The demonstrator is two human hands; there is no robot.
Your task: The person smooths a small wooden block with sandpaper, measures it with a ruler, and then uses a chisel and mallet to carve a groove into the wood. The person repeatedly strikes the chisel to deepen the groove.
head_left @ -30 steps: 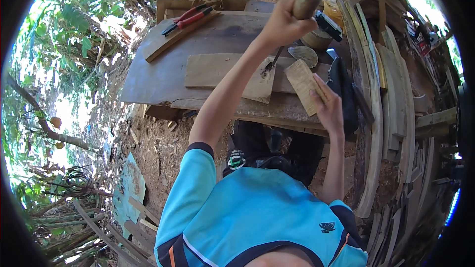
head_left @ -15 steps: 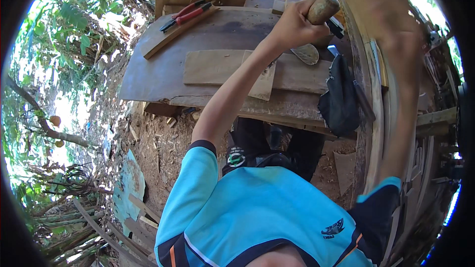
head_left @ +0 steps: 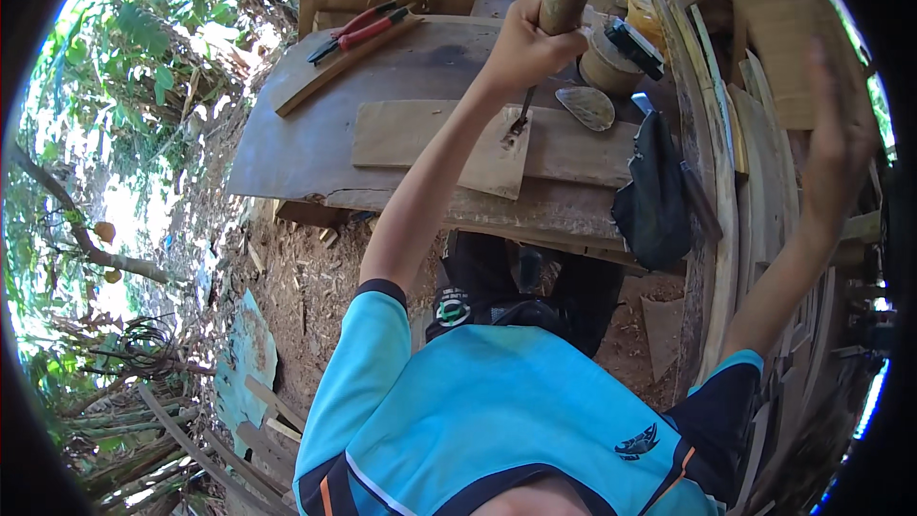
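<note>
My left hand (head_left: 533, 50) is wrapped round the thick wooden handle of a chisel (head_left: 564, 5). The chisel's thin metal shank stands on a small wood piece (head_left: 494, 167), where a rough cut shows in the surface. This piece lies across a longer flat board (head_left: 401, 134) on the workbench (head_left: 296, 153). Up at the right, my right hand (head_left: 839, 134) is raised and partly blurred, closed on a large wooden mallet (head_left: 778, 29). The mallet is well apart from the chisel handle. Its own handle is mostly hidden.
Red-handled pliers (head_left: 361, 31) rest by a wood strip (head_left: 330, 76) at the back left. Right of the chisel are an oval mirror-like piece (head_left: 586, 108), a round wooden block (head_left: 608, 62) with a dark device (head_left: 634, 48), and dark cloth (head_left: 654, 196). Long planks (head_left: 721, 220) line the right side.
My right hand and the mallet have swung outward to the right, away from the chisel. My left hand and the chisel handle have shifted left, and the shank and cut now show.
</note>
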